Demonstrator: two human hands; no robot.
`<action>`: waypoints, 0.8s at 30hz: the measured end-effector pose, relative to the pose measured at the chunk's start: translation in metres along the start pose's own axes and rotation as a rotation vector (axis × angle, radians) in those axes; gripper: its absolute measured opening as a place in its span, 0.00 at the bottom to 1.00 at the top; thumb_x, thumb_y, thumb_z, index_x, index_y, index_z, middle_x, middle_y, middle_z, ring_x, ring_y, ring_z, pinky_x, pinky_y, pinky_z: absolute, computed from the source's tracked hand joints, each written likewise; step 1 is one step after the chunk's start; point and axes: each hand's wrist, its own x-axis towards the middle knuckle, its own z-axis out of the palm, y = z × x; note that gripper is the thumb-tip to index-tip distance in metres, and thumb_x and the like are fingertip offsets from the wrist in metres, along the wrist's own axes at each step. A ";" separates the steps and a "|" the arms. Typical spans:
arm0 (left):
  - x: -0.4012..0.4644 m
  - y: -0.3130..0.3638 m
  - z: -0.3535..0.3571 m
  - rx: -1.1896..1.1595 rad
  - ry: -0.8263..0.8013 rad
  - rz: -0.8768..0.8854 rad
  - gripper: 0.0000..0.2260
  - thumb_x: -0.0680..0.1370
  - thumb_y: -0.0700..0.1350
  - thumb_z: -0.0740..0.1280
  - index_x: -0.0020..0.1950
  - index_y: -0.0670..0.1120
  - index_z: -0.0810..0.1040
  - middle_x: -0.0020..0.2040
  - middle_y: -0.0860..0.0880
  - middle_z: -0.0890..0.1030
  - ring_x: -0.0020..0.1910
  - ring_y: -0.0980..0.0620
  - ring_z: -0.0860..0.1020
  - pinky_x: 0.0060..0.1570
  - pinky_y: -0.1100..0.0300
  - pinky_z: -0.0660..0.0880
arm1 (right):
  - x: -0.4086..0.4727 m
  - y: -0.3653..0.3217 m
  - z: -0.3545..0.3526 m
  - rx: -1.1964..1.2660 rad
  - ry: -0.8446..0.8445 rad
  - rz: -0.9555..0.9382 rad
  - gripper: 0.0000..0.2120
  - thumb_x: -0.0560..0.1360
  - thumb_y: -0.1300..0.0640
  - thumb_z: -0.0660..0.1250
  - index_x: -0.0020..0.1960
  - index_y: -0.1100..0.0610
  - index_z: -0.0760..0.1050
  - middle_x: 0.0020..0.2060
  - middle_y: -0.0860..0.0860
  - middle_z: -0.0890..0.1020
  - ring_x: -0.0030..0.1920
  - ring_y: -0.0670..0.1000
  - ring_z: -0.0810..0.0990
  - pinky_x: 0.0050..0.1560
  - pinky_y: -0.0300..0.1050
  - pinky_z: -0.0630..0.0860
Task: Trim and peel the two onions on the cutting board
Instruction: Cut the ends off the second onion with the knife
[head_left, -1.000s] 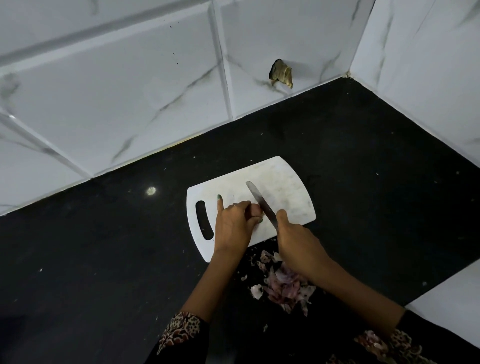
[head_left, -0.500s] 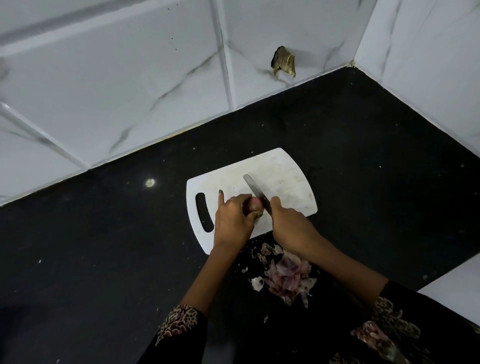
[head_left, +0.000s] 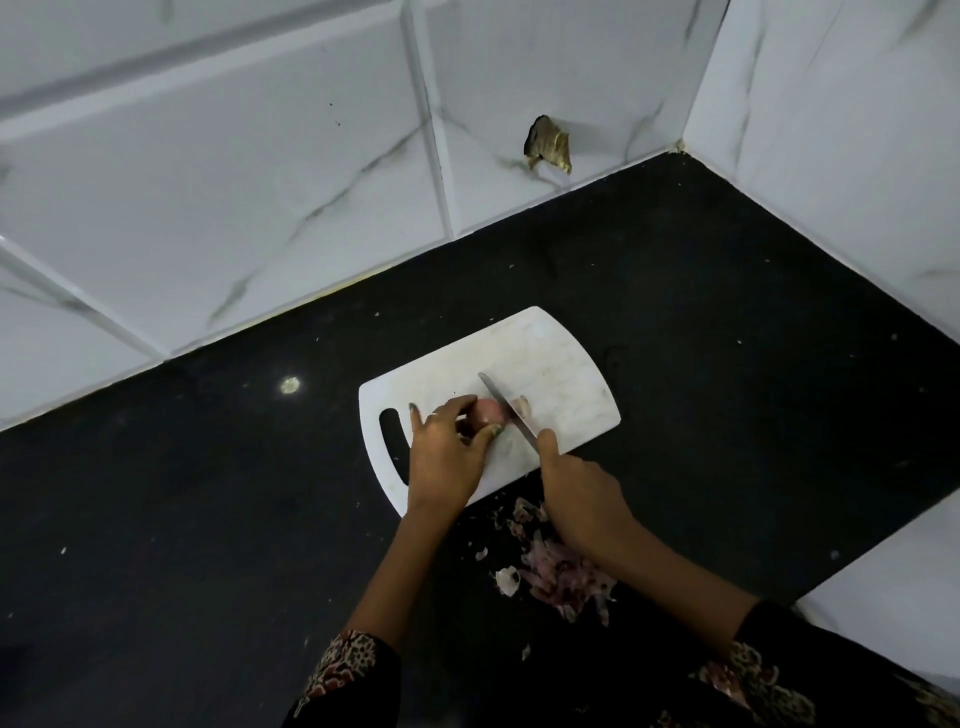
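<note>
One black countertop (head_left: 727, 338) (speckled), white marble-tiled walls (head_left: 208, 182), corner.

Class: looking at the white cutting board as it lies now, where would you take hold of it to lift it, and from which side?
Probably by the slot handle at the cutting board's left end, coming from the left. That cut-out lets fingers hook through, and the end is bare, while the left hand, onion and knife fill the middle.

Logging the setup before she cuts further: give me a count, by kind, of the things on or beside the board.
Cutting board: 1
Knife: 1
Onion, held by the left hand: 1
Cut onion piece: 1
Pile of peels: 1
Total: 5; a second whole onion is not visible.
</note>
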 end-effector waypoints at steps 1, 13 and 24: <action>0.001 0.000 -0.003 -0.086 0.004 -0.044 0.16 0.74 0.45 0.72 0.60 0.44 0.78 0.51 0.52 0.81 0.48 0.53 0.80 0.75 0.52 0.53 | 0.000 0.002 -0.003 0.021 -0.008 -0.003 0.16 0.79 0.63 0.50 0.66 0.57 0.56 0.51 0.58 0.79 0.46 0.58 0.78 0.43 0.51 0.70; 0.000 -0.005 -0.033 -0.877 -0.031 -0.337 0.11 0.79 0.38 0.62 0.59 0.46 0.79 0.58 0.46 0.81 0.55 0.50 0.80 0.49 0.63 0.76 | 0.010 0.040 -0.024 0.365 0.214 -0.002 0.09 0.81 0.59 0.54 0.43 0.56 0.59 0.27 0.49 0.66 0.27 0.50 0.65 0.27 0.45 0.57; 0.005 0.003 -0.030 -1.008 -0.106 -0.349 0.18 0.80 0.39 0.52 0.59 0.46 0.80 0.57 0.45 0.79 0.56 0.48 0.77 0.56 0.59 0.71 | 0.031 0.053 -0.013 0.353 0.192 0.182 0.17 0.80 0.58 0.55 0.35 0.49 0.55 0.33 0.46 0.62 0.38 0.52 0.67 0.39 0.47 0.63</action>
